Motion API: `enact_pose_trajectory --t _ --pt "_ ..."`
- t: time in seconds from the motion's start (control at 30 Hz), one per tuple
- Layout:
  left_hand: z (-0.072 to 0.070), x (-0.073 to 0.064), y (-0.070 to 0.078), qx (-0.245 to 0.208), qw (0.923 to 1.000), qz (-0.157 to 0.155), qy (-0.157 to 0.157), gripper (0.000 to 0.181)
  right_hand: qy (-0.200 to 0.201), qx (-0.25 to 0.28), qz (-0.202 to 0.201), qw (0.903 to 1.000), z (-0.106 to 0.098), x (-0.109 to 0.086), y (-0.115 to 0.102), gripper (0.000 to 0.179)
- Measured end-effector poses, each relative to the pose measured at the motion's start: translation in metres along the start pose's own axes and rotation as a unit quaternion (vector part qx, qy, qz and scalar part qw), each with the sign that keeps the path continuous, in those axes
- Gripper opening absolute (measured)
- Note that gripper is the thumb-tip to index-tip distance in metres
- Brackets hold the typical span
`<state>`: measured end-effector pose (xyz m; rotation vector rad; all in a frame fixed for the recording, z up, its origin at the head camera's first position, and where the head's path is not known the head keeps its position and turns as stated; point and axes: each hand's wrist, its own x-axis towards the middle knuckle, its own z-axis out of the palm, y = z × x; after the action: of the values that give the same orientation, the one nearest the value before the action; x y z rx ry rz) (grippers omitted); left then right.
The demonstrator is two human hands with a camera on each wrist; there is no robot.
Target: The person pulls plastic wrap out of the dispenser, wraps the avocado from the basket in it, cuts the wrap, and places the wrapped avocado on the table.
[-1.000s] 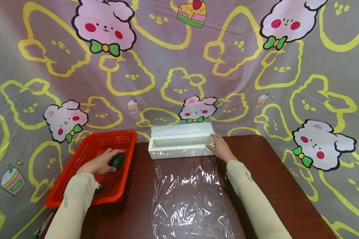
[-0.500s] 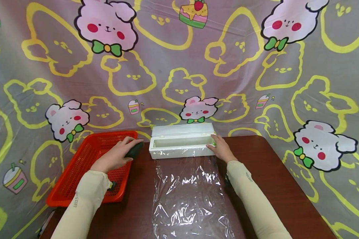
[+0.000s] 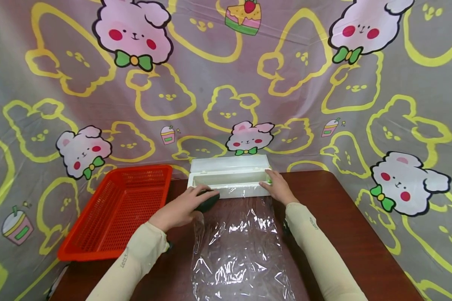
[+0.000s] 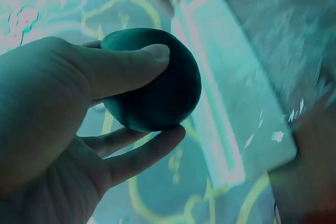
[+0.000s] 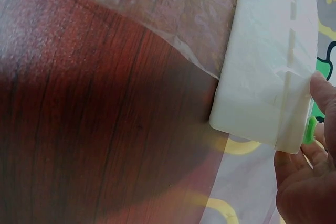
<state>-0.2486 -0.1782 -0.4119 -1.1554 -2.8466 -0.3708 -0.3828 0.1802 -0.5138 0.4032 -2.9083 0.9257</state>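
Note:
In the head view my left hand point(image 3: 177, 208) holds a dark green, rounded avocado point(image 3: 209, 202) over the left end of the film, in front of the white box. The left wrist view shows the thumb across the near side of the avocado point(image 4: 163, 95) and fingers beneath it. My right hand point(image 3: 280, 188) grips the right end of the white cling film dispenser point(image 3: 245, 192), whose lid stands raised at the back. Beside that hand's fingers is a small green tab point(image 5: 310, 130). Crinkled clear cling film point(image 3: 241, 255) stretches from the dispenser toward me.
A red plastic basket point(image 3: 167, 188) stands on the left of the brown wooden table point(image 3: 320, 200). Behind the table hangs a patterned cloth point(image 3: 203, 54) with cartoon bunnies, close behind the dispenser.
My left hand has carried the avocado out of the basket, rightward over its rim, to the film's left edge near the dispenser. The right hand keeps its grip in the same place.

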Motion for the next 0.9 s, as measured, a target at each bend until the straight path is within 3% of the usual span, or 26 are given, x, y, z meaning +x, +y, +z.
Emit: enact_pose_trajectory --t 0.37,0.73,0.9 --pt "0.048 0.012 0.041 -0.042 0.9953 0.043 -0.076 0.087 0.002 0.006 -0.002 1.0 0.002 -0.001 -0.002 0.068" --pt "0.088 0.011 0.054 -0.037 0.9894 0.072 -0.12 0.085 0.005 0.004 -0.001 1.0 0.0 -0.001 0.0 0.067" --pt "0.097 0.009 0.058 -0.035 0.988 0.084 -0.125 0.084 0.004 0.005 0.0 1.0 -0.001 -0.002 -0.001 0.067"
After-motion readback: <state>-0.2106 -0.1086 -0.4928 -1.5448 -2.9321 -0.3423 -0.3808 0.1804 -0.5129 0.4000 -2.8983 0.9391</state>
